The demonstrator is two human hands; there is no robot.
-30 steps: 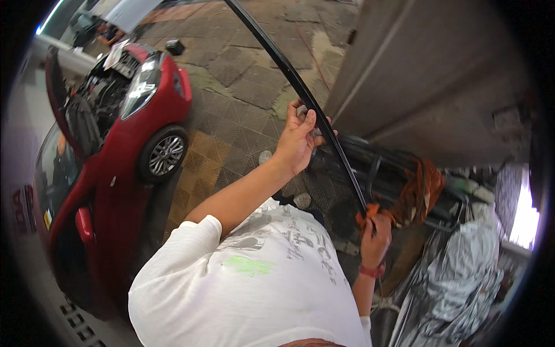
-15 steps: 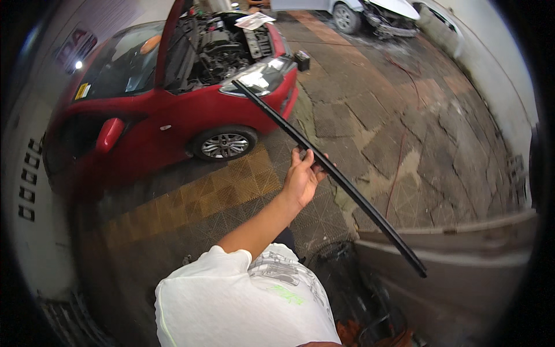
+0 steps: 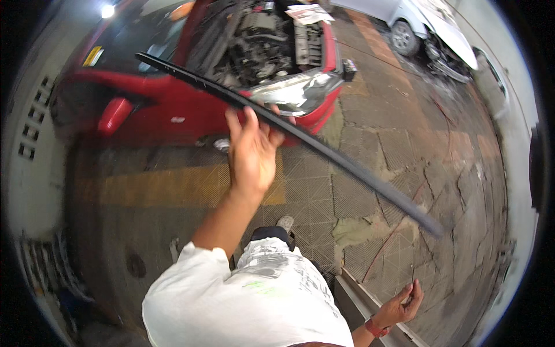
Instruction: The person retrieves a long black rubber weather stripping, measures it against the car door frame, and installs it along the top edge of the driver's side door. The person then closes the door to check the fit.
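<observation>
My left hand [image 3: 254,153] is raised in front of me, its fingers closed around a long black trim strip [image 3: 341,159]. The strip is straight and narrow. It slants from over the red car's door and windscreen area at upper left down to the right, across the floor, and its lower end is blurred. At the lower right is my right hand [image 3: 404,305], with a red band at the wrist. Its fingers are bent with the tips close together, and anything between them is too small to make out. It is well apart from the strip.
A red car [image 3: 156,95] stands ahead with its bonnet up and engine bay [image 3: 263,43] exposed. Papers [image 3: 310,14] lie at its front. A white car [image 3: 430,34] with its front stripped is at far right. A hose [image 3: 378,254] crosses the tiled floor.
My left hand has moved left and slightly up with the strip, which now lies at a flatter slant. My right hand has come into view. The view has turned to the right.
</observation>
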